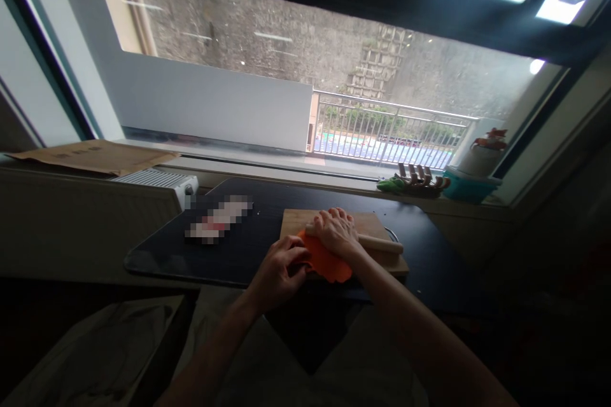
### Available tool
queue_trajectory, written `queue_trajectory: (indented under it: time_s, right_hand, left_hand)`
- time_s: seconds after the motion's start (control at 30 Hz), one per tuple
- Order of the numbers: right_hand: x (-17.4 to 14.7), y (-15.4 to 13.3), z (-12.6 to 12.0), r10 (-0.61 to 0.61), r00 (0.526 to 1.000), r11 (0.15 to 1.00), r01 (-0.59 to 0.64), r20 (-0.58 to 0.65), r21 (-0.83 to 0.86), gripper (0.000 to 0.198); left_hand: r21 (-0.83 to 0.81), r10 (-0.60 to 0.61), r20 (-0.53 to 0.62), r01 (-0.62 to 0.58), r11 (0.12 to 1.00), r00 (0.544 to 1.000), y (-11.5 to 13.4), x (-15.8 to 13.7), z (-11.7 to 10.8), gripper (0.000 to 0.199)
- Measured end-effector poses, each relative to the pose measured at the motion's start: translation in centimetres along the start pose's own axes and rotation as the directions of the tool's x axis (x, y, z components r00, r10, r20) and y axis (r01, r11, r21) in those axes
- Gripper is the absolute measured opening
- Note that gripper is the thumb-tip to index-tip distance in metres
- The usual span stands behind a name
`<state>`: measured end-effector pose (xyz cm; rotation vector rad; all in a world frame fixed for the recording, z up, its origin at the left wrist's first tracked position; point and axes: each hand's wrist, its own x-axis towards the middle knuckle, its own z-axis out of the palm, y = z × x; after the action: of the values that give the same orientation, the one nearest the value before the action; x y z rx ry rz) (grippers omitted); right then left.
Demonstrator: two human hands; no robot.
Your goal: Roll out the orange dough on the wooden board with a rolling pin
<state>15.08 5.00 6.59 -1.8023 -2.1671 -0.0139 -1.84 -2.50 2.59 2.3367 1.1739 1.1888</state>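
A flat orange sheet of dough or clay (329,265) lies on a wooden board (293,219), its near edge hanging over the board's front. A pale wooden rolling pin (379,243) lies across the board, over the sheet's far part. My right hand (337,229) rests on top of the pin, fingers curled over it, hiding its middle. To the left, my left hand (284,264) has its thumb and fingers closed at the sheet's left edge. Part of the sheet is hidden beneath both hands.
The board sits on a dark table (224,261). A blurred-out item (219,219) lies at the table's left. Behind stand a window sill with a brown rack-like object (420,181) and a teal container (470,184). A brown paper envelope (105,156) lies on the radiator (157,181).
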Motion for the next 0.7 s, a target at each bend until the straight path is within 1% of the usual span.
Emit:
queue_trajectory:
  time_s: [0.07, 0.13, 0.27, 0.37, 0.43, 0.6, 0.67, 0.7]
  right_hand:
    - [-1.1, -0.2, 0.1, -0.032, 0.998, 0.999, 0.031, -0.053, -0.012, 0.043]
    - [-0.8, -0.1, 0.1, -0.028, 0.998, 0.999, 0.027, -0.05, -0.022, 0.042]
    - [2.6, 0.7, 0.0, 0.032, 0.998, 0.999, -0.031, 0.044, -0.033, 0.042]
    - [4.3, 1.2, -0.1, 0.095, 0.993, 0.995, -0.093, 0.067, -0.03, 0.043]
    - [3.8, 1.1, -0.1, 0.081, 0.995, 0.996, -0.079, 0.054, -0.028, 0.043]
    - [-0.8, 0.0, 0.4, -0.031, 0.997, 0.999, 0.03, -0.069, -0.015, 0.042]
    - [-1.6, -0.2, 0.5, -0.043, 0.995, 0.999, 0.042, -0.085, -0.014, 0.042]
    - [-1.4, -0.1, 0.5, -0.037, 0.997, 0.999, 0.036, -0.072, -0.015, 0.042]
  left_hand:
    - [-0.003, 0.001, -0.004, -0.001, 1.0, 1.0, 0.0, 0.0, 0.0, 0.021]
    - [0.001, -0.001, -0.006, 0.001, 1.0, 1.0, 0.0, 0.0, 0.1, 0.021]
    - [0.016, -0.006, -0.004, 0.006, 1.0, 1.0, -0.1, 0.1, 0.1, 0.02]
    - [0.021, -0.006, -0.003, 0.006, 1.0, 1.0, -0.1, 0.1, 0.1, 0.019]
    - [0.02, -0.004, -0.006, 0.004, 1.0, 1.0, -0.1, 0.0, 0.2, 0.019]
    - [0.014, 0.009, -0.014, -0.008, 1.0, 1.0, 0.0, -0.1, 0.1, 0.022]
    - [0.013, 0.011, -0.018, -0.01, 1.0, 1.0, 0.0, -0.1, 0.1, 0.022]
    - [0.015, 0.009, -0.021, -0.009, 1.0, 1.0, 0.1, -0.1, 0.1, 0.022]
